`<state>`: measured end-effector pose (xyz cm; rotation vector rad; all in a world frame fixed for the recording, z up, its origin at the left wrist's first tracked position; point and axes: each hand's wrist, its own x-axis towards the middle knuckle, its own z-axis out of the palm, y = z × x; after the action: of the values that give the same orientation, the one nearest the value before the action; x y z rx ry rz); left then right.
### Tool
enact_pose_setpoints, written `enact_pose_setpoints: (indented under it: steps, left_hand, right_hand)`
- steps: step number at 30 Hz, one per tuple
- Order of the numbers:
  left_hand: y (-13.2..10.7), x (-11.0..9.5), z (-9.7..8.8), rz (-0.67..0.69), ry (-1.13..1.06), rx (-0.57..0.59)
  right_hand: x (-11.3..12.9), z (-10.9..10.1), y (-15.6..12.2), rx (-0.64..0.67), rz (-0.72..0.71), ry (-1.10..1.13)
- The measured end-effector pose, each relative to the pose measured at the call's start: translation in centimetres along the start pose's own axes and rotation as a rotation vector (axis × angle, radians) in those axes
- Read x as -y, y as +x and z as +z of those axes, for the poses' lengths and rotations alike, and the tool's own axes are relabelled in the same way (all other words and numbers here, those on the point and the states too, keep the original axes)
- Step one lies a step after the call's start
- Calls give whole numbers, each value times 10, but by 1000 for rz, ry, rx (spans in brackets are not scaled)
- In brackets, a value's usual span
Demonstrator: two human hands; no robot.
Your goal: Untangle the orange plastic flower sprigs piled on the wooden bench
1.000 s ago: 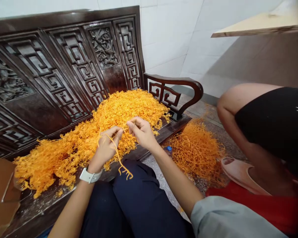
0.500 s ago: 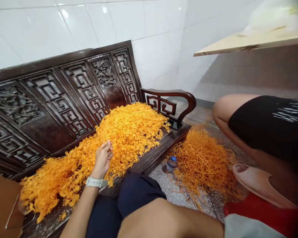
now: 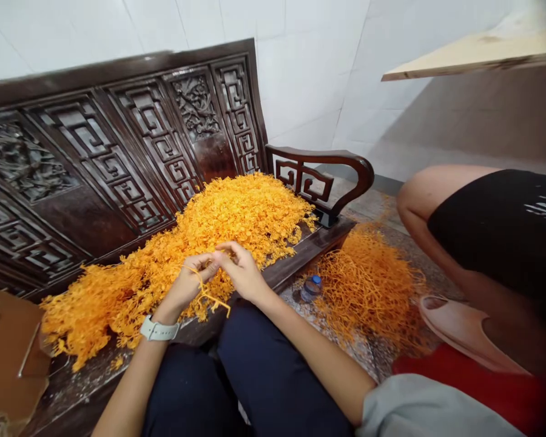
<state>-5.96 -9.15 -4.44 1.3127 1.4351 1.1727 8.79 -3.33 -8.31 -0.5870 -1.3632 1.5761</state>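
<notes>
A big heap of orange plastic flower sprigs (image 3: 236, 212) covers the seat of a dark carved wooden bench (image 3: 118, 152). My left hand (image 3: 191, 282), with a white watch on the wrist, and my right hand (image 3: 241, 270) meet just in front of the heap, above my dark-trousered knees. Both pinch one thin orange sprig (image 3: 207, 294), whose stem hangs down below my left hand. The fingertips of the two hands touch.
A second pile of bare orange stems (image 3: 368, 285) lies on the floor right of the bench, with a small bottle (image 3: 310, 288) beside it. Another person's bent leg (image 3: 437, 206) and pink slipper (image 3: 464, 328) are at the right. Brown cardboard (image 3: 9, 358) sits at the far left.
Half a second ago only my left hand was at the heap and my right arm was low in view. Now my right hand has come back up and both pinch a fresh sprig.
</notes>
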Motion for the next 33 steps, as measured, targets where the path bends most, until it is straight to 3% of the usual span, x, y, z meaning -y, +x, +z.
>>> enact_pose_setpoints:
  steps: [4, 6, 8, 9, 11, 13, 14, 15, 18, 19, 21, 23, 25, 29, 33]
  left_hand:
    - [0, 3, 1, -31, -49, 46]
    - [1, 4, -1, -57, -136, 61]
    - [3, 7, -6, -58, -259, -16]
    - [5, 10, -9, -51, -330, -99]
    - [7, 16, -18, -55, -459, -275]
    - [7, 20, -25, -88, -518, -333]
    - [6, 20, -27, -100, -519, -318]
    - [4, 19, -28, -103, -510, -294]
    - [-3, 11, -27, -85, -479, -275]
    - [-5, 8, -25, -85, -475, -281]
    - [-8, 3, -22, -90, -465, -277]
    - [-10, 3, -20, -95, -430, -245]
    - [-9, 5, -19, -111, -346, -165]
    - [-7, 11, -14, -137, -98, -19]
    - [-2, 9, -9, -88, 112, 53]
  right_hand:
    - [-7, -6, 1, 48, -104, -120]
    - [0, -8, -4, 60, -135, -107]
    - [16, -11, -16, 138, -191, -39]
    - [27, -12, -24, 227, -228, 13]
    - [48, -18, -35, 576, -330, 80]
    - [63, -25, -34, 957, -468, 18]
    - [65, -28, -28, 1040, -538, -61]
    - [65, -30, -18, 998, -601, -149]
    - [50, -29, 14, 450, -683, -316]
    - [43, -26, 21, 301, -654, -286]
    - [26, -18, 24, 129, -479, -89]
    - [10, -9, 16, 46, -239, 88]
    - [-6, 0, 4, 18, -112, 59]
    - [-22, 4, -4, 87, -165, -92]
    - [-19, -14, -2, 95, -328, -354]
